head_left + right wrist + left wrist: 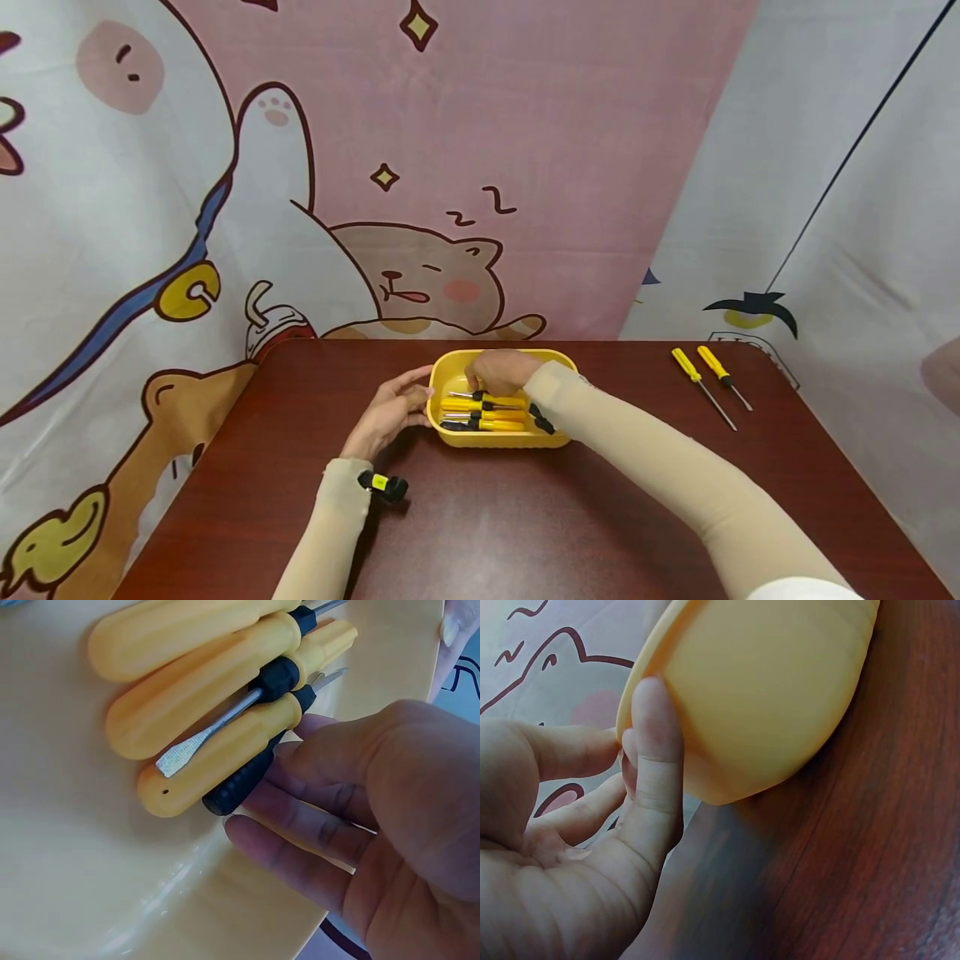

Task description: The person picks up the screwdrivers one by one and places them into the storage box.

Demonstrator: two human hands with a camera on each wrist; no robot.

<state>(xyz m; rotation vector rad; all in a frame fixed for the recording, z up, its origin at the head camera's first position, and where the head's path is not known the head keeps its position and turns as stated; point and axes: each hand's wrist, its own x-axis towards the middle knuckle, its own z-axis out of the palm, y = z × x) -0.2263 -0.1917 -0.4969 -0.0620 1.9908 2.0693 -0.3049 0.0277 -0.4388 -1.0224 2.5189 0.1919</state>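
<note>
A yellow plastic tub [498, 440] stands near the table's far edge with several yellow-and-black screwdrivers [501, 426] lying side by side in it. At its left end my left hand [384, 418] pinches the rim, one digit flat along the tub wall [772, 690] in the left wrist view. My right hand [504, 372] reaches into the tub from the right, at its far side. In the right wrist view its thumb and fingers pinch a black-handled screwdriver [234, 786], which lies partly under the yellow handles [217, 761]. Its far end is hidden.
Two more yellow-handled screwdrivers, one with a long shaft [716, 402] and one shorter [714, 362], lie on the dark red-brown table [480, 525] at the far right. A cartoon-printed cloth [570, 167] hangs right behind the table.
</note>
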